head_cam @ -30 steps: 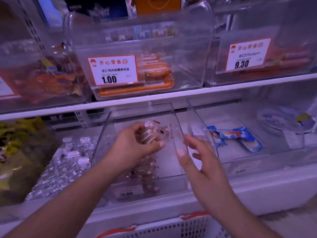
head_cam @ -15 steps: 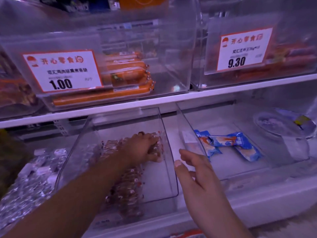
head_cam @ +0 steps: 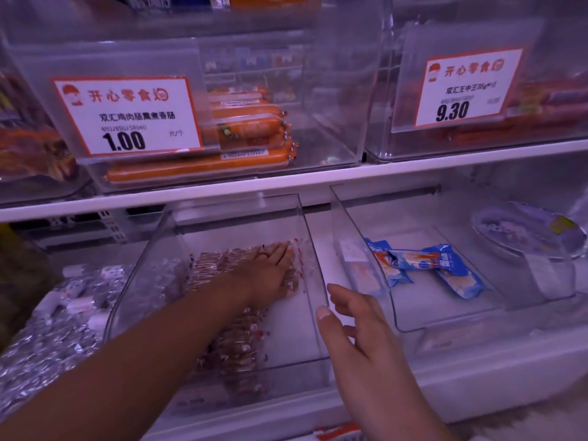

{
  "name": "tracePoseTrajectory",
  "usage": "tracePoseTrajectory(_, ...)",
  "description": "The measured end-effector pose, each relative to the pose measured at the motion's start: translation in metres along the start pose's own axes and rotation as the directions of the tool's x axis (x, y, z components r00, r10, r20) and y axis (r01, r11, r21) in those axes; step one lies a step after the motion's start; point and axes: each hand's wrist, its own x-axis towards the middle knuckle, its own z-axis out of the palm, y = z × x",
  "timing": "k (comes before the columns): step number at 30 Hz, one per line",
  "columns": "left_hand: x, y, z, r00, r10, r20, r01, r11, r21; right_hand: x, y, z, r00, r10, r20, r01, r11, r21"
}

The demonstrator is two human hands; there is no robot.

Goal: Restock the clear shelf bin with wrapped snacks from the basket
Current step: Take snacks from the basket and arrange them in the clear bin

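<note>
A clear shelf bin (head_cam: 313, 281) stands on the lower shelf, middle of view. Brown wrapped snacks (head_cam: 235, 345) in clear film with red marks lie along its left side. My left hand (head_cam: 270, 272) reaches deep into the bin and lies flat, fingers straight, pressing on the snacks at the back. My right hand (head_cam: 353, 329) hovers just outside the bin's right wall near its front corner, fingers loosely spread, holding nothing. A sliver of the basket's red-and-white rim (head_cam: 337, 432) shows at the bottom edge.
A second clear bin (head_cam: 359, 265) to the right holds blue wrapped snacks (head_cam: 445, 268). Silver-wrapped sweets (head_cam: 47, 329) fill the left. Above the white shelf edge (head_cam: 286, 183), bins hold orange sausages (head_cam: 248, 128) behind price tags 1.00 (head_cam: 127, 116) and 9.30 (head_cam: 464, 87).
My left hand carried a wrapped snack from above the bin's front down to its back and now lies flat on the pile. My right hand stayed beside the bin wall.
</note>
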Motion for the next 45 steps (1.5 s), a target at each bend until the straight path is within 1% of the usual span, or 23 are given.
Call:
tracePoseTrajectory(5,0.002,0.001,-0.002,0.997,-0.008,0.077,0.003,0.998,0.064,0.001,0.003,0.006,0.999,-0.039,-0.006,0.039,0.999,-0.029)
tracePoseTrajectory(9,0.007,-0.006,-0.002,0.994,0.004,0.106,-0.006,1.0,0.018,0.001,0.005,0.007,0.999,-0.039,0.005,0.039,0.999,-0.02)
tracePoseTrajectory(17,-0.006,-0.018,-0.018,0.998,0.041,0.05,-0.033,0.987,-0.155,0.003,0.012,0.006,0.998,-0.067,-0.019,0.067,0.998,0.008)
tracePoseTrajectory(19,-0.025,-0.011,-0.032,1.0,0.022,-0.007,-0.023,0.974,-0.224,0.003,0.014,0.003,0.996,-0.082,-0.025,0.082,0.997,-0.003)
tracePoseTrajectory(21,-0.053,0.003,-0.045,0.992,-0.013,-0.127,-0.028,0.946,-0.322,0.001,0.018,-0.003,0.995,-0.093,-0.032,0.093,0.996,-0.008)
tracePoseTrajectory(23,-0.094,0.023,-0.052,0.94,-0.041,-0.34,-0.102,0.915,-0.391,-0.004,0.023,-0.009,0.993,-0.11,-0.052,0.11,0.994,-0.008)
tracePoseTrajectory(24,-0.118,0.035,-0.052,0.876,-0.048,-0.48,-0.17,0.9,-0.401,-0.008,0.026,-0.012,0.99,-0.124,-0.061,0.124,0.992,-0.008)
tracePoseTrajectory(26,-0.168,0.062,-0.039,0.692,-0.064,-0.719,-0.306,0.876,-0.373,-0.017,0.039,-0.016,0.988,-0.148,-0.054,0.147,0.989,-0.011)
tracePoseTrajectory(27,-0.19,0.077,-0.023,0.619,-0.066,-0.782,-0.349,0.87,-0.349,-0.023,0.05,-0.015,0.99,-0.136,-0.032,0.136,0.991,-0.021)
tracePoseTrajectory(28,-0.209,0.092,-0.002,0.59,-0.052,-0.806,-0.375,0.866,-0.331,-0.032,0.065,-0.013,0.993,-0.117,0.017,0.118,0.992,-0.05)
tracePoseTrajectory(29,-0.224,0.108,0.024,0.611,-0.028,-0.791,-0.386,0.862,-0.328,-0.042,0.084,-0.01,0.992,-0.091,0.088,0.102,0.987,-0.121)
tracePoseTrajectory(31,-0.246,0.135,0.086,0.762,0.016,-0.648,-0.346,0.855,-0.386,-0.067,0.13,-0.003,0.96,0.044,0.276,0.06,0.931,-0.359)
tracePoseTrajectory(32,-0.254,0.146,0.119,0.861,0.023,-0.508,-0.282,0.853,-0.439,-0.082,0.156,0.001,0.905,0.176,0.388,0.029,0.883,-0.468)
tracePoseTrajectory(33,-0.261,0.155,0.151,0.946,0.026,-0.322,-0.189,0.852,-0.487,-0.097,0.183,0.005,0.811,0.336,0.479,-0.012,0.828,-0.56)
tracePoseTrajectory(34,-0.268,0.161,0.182,0.994,0.041,-0.106,-0.09,0.855,-0.511,-0.111,0.208,0.009,0.696,0.481,0.533,-0.037,0.765,-0.643)
tracePoseTrajectory(35,-0.276,0.166,0.21,0.992,0.065,0.107,-0.002,0.864,-0.504,-0.125,0.229,0.013,0.588,0.586,0.558,-0.026,0.702,-0.711)
tracePoseTrajectory(36,-0.283,0.171,0.234,0.958,0.086,0.273,0.057,0.877,-0.477,-0.135,0.25,0.017,0.499,0.638,0.586,0.026,0.665,-0.746)
tracePoseTrajectory(37,-0.29,0.175,0.254,0.918,0.107,0.382,0.083,0.89,-0.448,-0.142,0.266,0.022,0.448,0.653,0.611,0.057,0.661,-0.748)
tracePoseTrajectory(38,-0.295,0.179,0.271,0.891,0.124,0.438,0.079,0.905,-0.418,-0.147,0.283,0.03,0.433,0.658,0.616,0.052,0.664,-0.746)
tracePoseTrajectory(40,-0.3,0.186,0.297,0.874,0.151,0.462,0.006,0.947,-0.321,-0.153,0.304,0.049,0.469,0.713,0.521,-0.076,0.62,-0.781)
tracePoseTrajectory(42,-0.302,0.193,0.314,0.892,0.201,0.405,-0.104,0.963,-0.247,-0.159,0.322,0.068,0.593,0.723,0.355,-0.119,0.515,-0.849)
tracePoseTrajectory(43,-0.302,0.197,0.319,0.9,0.235,0.368,-0.148,0.957,-0.25,-0.164,0.329,0.077,0.633,0.728,0.262,-0.171,0.462,-0.87)
tracePoseTrajectory(45,-0.299,0.205,0.325,0.903,0.268,0.335,-0.164,0.938,-0.307,-0.174,0.339,0.094,0.674,0.718,0.174,-0.268,0.457,-0.848)
